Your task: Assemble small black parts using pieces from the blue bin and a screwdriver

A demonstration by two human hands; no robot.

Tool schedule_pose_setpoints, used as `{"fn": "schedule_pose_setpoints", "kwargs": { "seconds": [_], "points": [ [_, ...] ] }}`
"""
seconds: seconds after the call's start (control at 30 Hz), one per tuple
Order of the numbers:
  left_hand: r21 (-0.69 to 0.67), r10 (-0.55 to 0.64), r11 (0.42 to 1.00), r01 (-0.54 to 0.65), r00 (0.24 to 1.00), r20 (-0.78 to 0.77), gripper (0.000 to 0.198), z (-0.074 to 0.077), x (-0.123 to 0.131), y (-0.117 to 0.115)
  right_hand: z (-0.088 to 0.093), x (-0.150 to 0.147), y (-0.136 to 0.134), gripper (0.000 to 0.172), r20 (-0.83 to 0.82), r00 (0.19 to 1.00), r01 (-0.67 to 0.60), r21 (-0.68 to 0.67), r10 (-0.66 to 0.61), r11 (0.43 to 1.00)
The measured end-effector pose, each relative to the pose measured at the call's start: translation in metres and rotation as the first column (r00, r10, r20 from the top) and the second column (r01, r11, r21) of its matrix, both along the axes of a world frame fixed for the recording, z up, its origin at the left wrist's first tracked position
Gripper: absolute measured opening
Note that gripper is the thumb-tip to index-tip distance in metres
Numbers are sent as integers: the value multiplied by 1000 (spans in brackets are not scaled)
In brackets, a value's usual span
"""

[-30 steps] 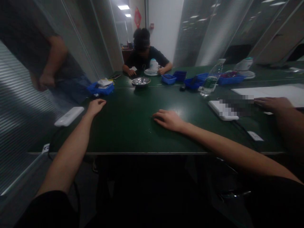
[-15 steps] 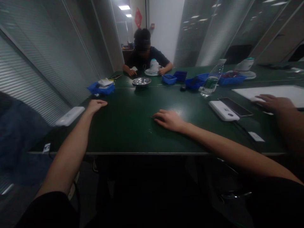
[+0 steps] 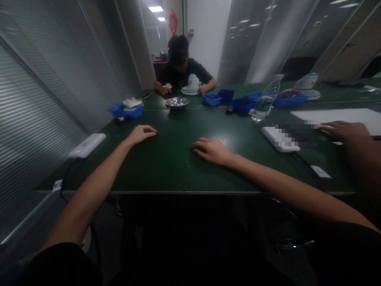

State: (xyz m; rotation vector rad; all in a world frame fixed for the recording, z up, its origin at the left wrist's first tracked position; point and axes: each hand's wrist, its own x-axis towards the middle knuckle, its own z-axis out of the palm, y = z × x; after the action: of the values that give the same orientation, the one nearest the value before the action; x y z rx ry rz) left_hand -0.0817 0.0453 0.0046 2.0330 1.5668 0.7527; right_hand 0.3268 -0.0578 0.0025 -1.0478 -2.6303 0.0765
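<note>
1. The left hand (image 3: 141, 134) is held at the green surface (image 3: 160, 171), its fingers loosely bent and released; whether the surface is touched cannot be told.
2. The right hand (image 3: 212, 150) is laid palm down on the surface, relaxed and released, apart from the left.
3. A metal bowl (image 3: 177, 103) is set beyond both hands, near the far side; small pale pieces are contained in it.
4. A blue tray (image 3: 127, 113), topped with white paper (image 3: 131, 103), is placed beyond the left hand.
5. A clear bottle (image 3: 262, 105) is stood to the right, beyond the right hand.
6. A co-worker (image 3: 196, 69) is seated opposite, forearms rested near a white fan (image 3: 193, 82).
</note>
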Motion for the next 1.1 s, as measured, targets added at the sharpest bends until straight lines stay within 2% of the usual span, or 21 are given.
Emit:
{"fn": "schedule_pose_setpoints", "kwargs": {
  "seconds": [0.07,0.17,0.27,0.37,0.53,0.9,1.1],
  "points": [
    [-16,-214,977,215,976,41,30,0,30,-11,1,0,-1,39,-2,1000,-1,-2,1,1000],
    [-26,-476,876,481,873,109,33,-2,70,-32,2,1,-3,41,-4,1000,-26,-5,26,1000],
    [34,-583,811,583,804,117,32,-4,100,-51,3,0,-5,42,-3,998,-64,1,64,998],
    [109,-622,782,614,779,79,28,-6,115,-63,3,0,-5,42,-4,996,-87,9,87,996],
    [182,-634,770,612,766,106,24,-9,119,-67,3,1,-4,42,-17,994,-105,1,105,994],
    [202,-672,737,645,730,121,24,-10,123,-68,1,1,-4,39,-55,988,-145,41,147,989],
    [184,-676,735,652,724,139,26,-11,127,-71,-2,1,-3,34,-105,985,-138,11,138,990]
  ]
}}
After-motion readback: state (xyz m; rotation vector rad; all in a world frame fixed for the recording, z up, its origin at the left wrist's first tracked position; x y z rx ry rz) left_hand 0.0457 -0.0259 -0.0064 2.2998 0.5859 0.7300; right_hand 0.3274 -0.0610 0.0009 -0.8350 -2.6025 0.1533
